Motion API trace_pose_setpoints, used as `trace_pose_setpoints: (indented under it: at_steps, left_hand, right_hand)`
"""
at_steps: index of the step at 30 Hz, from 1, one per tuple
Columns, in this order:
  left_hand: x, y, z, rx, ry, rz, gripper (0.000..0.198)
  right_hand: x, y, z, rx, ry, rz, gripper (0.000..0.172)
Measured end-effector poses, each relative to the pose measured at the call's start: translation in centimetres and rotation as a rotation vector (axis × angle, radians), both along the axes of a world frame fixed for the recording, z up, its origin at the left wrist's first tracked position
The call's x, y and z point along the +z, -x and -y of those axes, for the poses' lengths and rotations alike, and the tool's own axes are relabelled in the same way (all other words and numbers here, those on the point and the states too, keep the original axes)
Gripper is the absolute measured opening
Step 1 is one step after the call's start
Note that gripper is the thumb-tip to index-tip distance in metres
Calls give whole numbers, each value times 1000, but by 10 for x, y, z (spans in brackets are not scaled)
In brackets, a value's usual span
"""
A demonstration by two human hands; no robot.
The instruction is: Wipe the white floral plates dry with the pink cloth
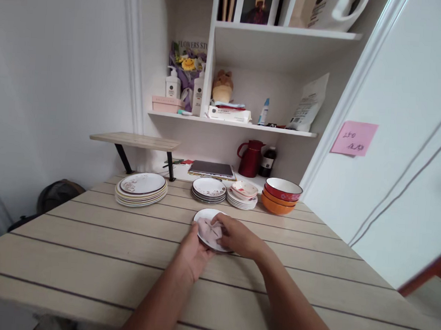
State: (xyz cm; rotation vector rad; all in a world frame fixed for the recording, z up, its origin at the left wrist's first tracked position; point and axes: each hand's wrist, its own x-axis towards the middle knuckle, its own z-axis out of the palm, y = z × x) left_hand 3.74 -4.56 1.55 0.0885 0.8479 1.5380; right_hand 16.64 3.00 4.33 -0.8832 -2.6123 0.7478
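Near the middle of the table, my left hand [195, 253] grips the lower left rim of a small white plate [207, 213] with a dark edge. The plate is tilted a little above the boards or resting on them; I cannot tell which. My right hand [234, 234] presses a pale pinkish cloth [207, 230] onto the plate's face, its fingers bunched in the fabric. Behind the plate stands a stack of small patterned plates [208, 187]. Most of the held plate's surface is hidden by the cloth and my fingers.
Large plates [142, 184] are stacked at the left, by a small raised shelf [136, 140]. To the right stand white saucers [241, 202] with small dishes [244, 188] on top, then stacked red and orange bowls [281, 198]. Behind are a laptop [212, 168] and a red jug [249, 159].
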Motion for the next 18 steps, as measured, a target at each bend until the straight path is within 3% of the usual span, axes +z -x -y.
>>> trace_pose_setpoints:
  at_steps: [5,12,18]
  left_hand:
    - [1,0,1,-16,-5,-18,44]
    - [3,-2,3,-8,10,-22,44]
    - [3,-2,3,-22,17,-39,44]
  right_hand:
    - [-8,13,-7,-59,-119,-7,49]
    - [-3,-16,-20,-216,-77,163,45]
    - [6,-25,-8,-33,64,141,40]
